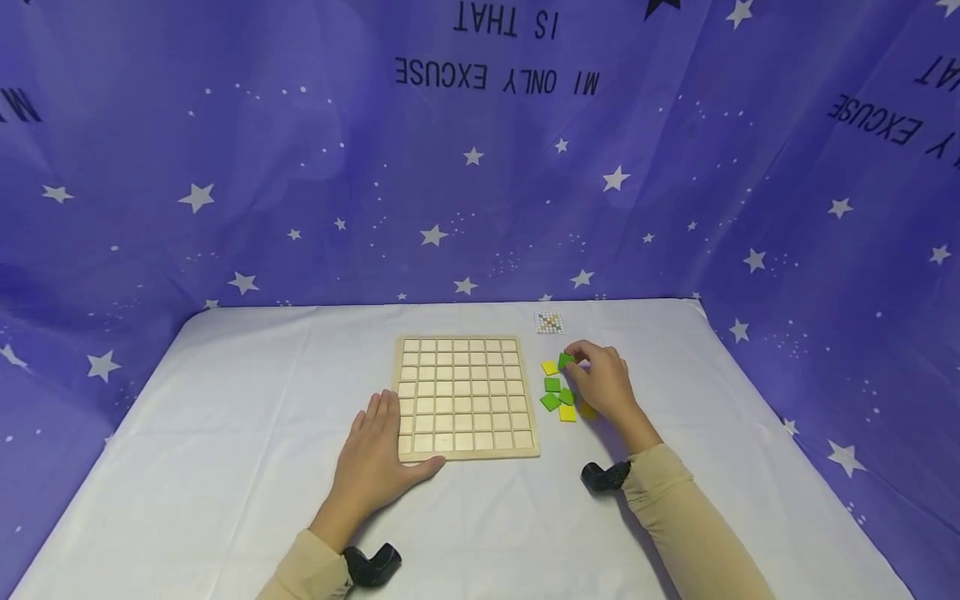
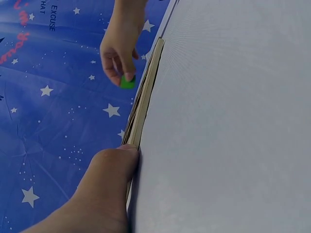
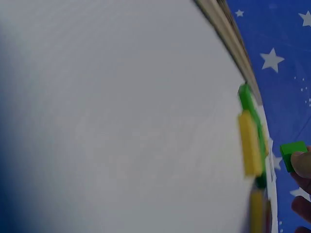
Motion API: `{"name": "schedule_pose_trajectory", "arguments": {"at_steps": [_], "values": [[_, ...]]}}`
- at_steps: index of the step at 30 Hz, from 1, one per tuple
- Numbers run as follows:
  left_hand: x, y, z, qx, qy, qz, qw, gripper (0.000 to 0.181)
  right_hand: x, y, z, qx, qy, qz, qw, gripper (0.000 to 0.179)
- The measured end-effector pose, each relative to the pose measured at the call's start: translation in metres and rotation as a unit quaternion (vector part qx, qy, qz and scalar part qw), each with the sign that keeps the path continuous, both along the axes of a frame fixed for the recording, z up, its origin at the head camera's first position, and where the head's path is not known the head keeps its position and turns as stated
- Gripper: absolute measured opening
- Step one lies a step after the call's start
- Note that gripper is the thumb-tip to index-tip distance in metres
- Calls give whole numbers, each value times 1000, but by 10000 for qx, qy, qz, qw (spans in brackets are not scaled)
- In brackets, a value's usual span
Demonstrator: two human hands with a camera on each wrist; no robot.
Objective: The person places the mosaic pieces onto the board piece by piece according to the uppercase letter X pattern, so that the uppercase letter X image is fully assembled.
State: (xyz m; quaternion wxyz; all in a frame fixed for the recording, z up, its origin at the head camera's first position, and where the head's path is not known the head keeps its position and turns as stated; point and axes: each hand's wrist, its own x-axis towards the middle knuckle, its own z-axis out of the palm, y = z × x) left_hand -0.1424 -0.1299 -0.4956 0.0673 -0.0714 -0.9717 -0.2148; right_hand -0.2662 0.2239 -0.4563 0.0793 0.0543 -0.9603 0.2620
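Note:
A wooden grid board (image 1: 468, 454) lies flat on the table, its square cells bare. My left hand (image 1: 375, 462) rests on the board's near left corner, fingers straight along the left edge and thumb on the front edge. To the right of the board, my right hand (image 1: 603, 379) pinches a green square tile (image 1: 566, 361) between thumb and fingers. The right wrist view shows this green tile (image 3: 293, 154) raised above the table. Below it lie loose green tiles (image 1: 552, 385) and yellow tiles (image 1: 567, 413), one yellow tile partly hidden under the hand.
A small printed pattern card (image 1: 549, 322) lies behind the tiles, near the table's back. A white cloth (image 1: 225, 467) covers the table. Purple star-printed curtains (image 1: 435, 192) hang behind and at the sides.

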Motion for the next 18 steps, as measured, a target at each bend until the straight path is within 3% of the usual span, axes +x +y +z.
{"name": "schedule_pose_trajectory", "arguments": {"at_steps": [3, 9, 18], "values": [[-1, 0, -1, -16, 13, 0, 10000, 129, -5, -9, 3, -185, -97, 76, 9998, 21], [1, -6, 0, -128, 19, 46, 9999, 129, -20, -42, 3, -543, -185, 612, 9965, 22], [3, -1, -1, -206, -101, 92, 9997, 128, -24, -106, 1, -936, -477, 1159, 9877, 21]]}}
